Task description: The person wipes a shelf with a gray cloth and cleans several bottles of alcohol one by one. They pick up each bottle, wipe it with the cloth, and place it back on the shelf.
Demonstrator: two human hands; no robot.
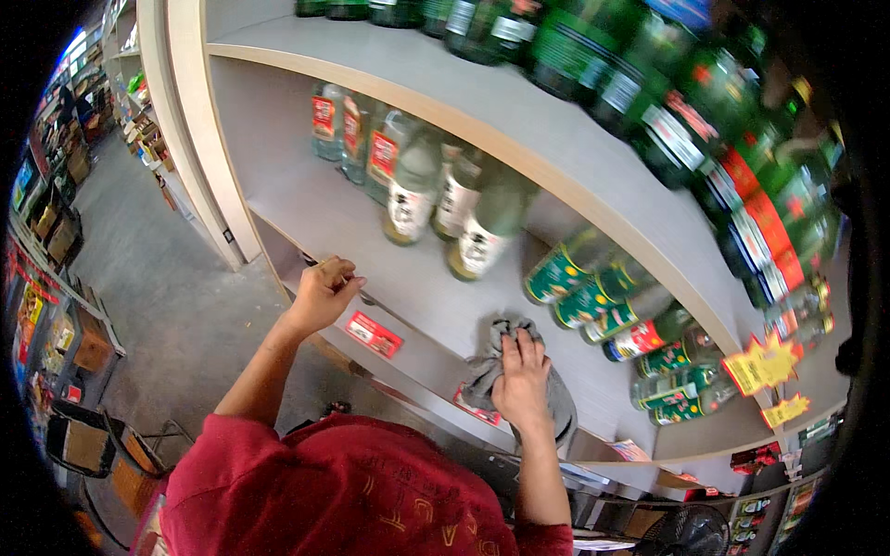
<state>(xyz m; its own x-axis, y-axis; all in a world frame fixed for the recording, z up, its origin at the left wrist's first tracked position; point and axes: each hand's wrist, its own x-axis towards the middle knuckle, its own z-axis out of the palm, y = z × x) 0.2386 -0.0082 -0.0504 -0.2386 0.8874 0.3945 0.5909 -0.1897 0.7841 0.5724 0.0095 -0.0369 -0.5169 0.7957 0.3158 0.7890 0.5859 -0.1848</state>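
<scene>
My right hand [523, 381] presses a crumpled grey cloth [502, 336] against the pale shelf board [427, 295], near its front edge. Part of the cloth hangs over that edge and covers some of a red label. My left hand [325, 293] is by the front edge farther left, its fingers curled; whether something small is between them is unclear. Behind the hands stand glass bottles with white labels [480, 247] and clear bottles with red labels [323, 119]. To the right of the cloth are several bottles with green labels [556, 276].
Green glass bottles [580, 52] crowd the shelf above, whose wooden edge [459, 125] overhangs this one. A red price tag [374, 334] is on the front rail. Yellow star-shaped tags [761, 365] stick out at right. A black fan [685, 534] stands at lower right. Concrete floor [174, 278] lies left.
</scene>
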